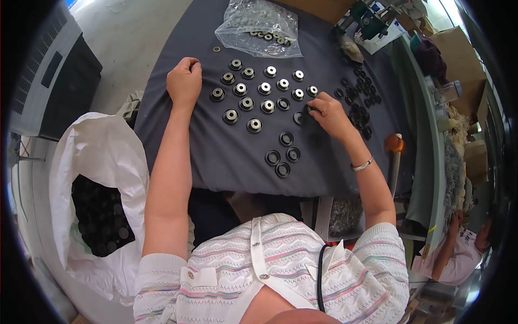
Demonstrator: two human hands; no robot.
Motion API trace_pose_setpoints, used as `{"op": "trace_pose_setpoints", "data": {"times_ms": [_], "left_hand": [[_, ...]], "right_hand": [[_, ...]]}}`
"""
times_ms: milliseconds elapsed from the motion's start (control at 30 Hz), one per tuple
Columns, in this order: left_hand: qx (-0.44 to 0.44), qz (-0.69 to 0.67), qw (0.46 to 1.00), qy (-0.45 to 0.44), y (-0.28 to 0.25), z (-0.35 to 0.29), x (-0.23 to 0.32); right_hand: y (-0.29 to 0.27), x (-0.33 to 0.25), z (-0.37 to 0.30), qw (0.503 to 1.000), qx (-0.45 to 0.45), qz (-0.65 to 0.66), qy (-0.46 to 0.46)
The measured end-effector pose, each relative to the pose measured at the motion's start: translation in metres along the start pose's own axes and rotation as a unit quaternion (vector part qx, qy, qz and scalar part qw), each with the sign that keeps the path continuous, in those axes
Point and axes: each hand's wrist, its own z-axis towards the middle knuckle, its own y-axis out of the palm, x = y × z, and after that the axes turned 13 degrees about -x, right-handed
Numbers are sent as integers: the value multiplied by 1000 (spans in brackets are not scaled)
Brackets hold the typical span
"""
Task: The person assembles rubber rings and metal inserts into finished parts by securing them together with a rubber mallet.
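Note:
On the dark grey cloth lie several round black flanged parts topped with shiny metal rings (264, 88), in loose rows. Nearer me are several bare black round parts (286, 139) with nothing on top. My left hand (184, 82) rests closed on the cloth, left of the rows; whatever its curled fingers hold is hidden. At the right end of the rows, my right hand (330, 115) pinches something small, mostly covered by the fingertips. Just left of those fingertips is a bare black part (299, 117). A single small ring (216, 49) lies beyond my left hand.
A clear plastic bag (261, 32) with metal rings lies at the far side. More black rings (359, 89) are heaped at the right, near an orange-headed tool (394, 143). A white sack (65, 173) of black discs stands left. Another person (456, 254) sits at lower right.

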Motion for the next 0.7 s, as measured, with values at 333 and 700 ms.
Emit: {"op": "trace_pose_setpoints", "data": {"times_ms": [333, 700], "left_hand": [[16, -15, 1000, 13, 3, -5, 0], [18, -25, 999, -3, -2, -6, 8]], "right_hand": [[2, 13, 4, 999, 24, -6, 25], [-7, -14, 150, 986, 128, -66, -84]]}}
